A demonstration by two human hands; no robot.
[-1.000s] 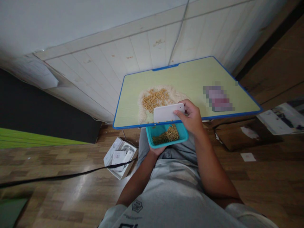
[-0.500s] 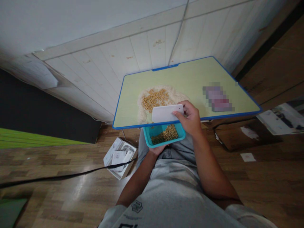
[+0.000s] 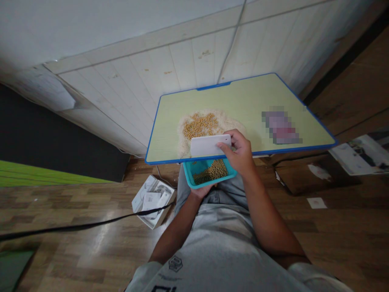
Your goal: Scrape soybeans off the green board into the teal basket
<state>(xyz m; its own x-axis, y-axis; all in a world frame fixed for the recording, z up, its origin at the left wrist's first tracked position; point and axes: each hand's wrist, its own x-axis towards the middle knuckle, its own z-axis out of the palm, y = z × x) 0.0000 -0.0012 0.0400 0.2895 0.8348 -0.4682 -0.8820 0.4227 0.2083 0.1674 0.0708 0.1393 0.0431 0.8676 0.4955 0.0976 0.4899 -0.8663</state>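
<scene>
My right hand (image 3: 240,153) is closed on a white flat scraper (image 3: 209,145), held upright at the near edge of a pale green, blue-rimmed table (image 3: 170,125). Just beyond the scraper lies a heap of yellow beans (image 3: 200,125) on a spread of white rice (image 3: 223,118). My left hand (image 3: 200,190) grips a teal tray (image 3: 190,178) from underneath, right below the table's near edge. The tray holds more yellow beans (image 3: 212,171). Most of my left hand's fingers are hidden by the tray.
A blurred pink patch (image 3: 281,126) lies on the table's right side. On the wooden floor sit an open white box (image 3: 153,199) to the left, a black cable (image 3: 75,227), flat cardboard (image 3: 304,174) and printed sheets (image 3: 361,154) at right. A white panelled wall (image 3: 182,65) stands behind.
My right hand has shifted the scraper slightly left and farther onto the table. The tray has tucked a little deeper under the table edge.
</scene>
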